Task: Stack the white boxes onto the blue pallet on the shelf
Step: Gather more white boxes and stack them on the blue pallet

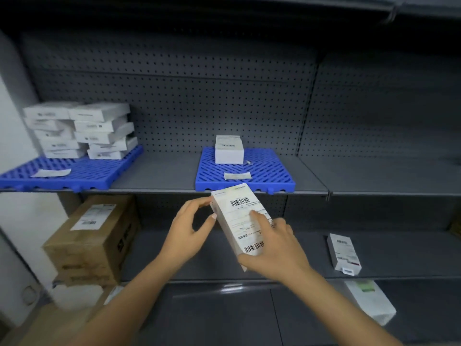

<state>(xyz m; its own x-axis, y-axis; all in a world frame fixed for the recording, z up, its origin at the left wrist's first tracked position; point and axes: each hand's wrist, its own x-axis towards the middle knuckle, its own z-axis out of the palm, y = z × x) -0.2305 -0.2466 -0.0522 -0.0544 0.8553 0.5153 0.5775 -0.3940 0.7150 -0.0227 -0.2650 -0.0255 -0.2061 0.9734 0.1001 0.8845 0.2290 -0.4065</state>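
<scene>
white box btwn l hand & r hand, by blue pallet

Dim, top shelf nearly black, edges bowed, slight blur, perhaps motion

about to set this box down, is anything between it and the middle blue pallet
Nothing visible stands between them: the held box is right at the front edge of the pallet. On the pallet itself a small slip lies near the front, where the box might land, and a second box stands at the back.
</scene>
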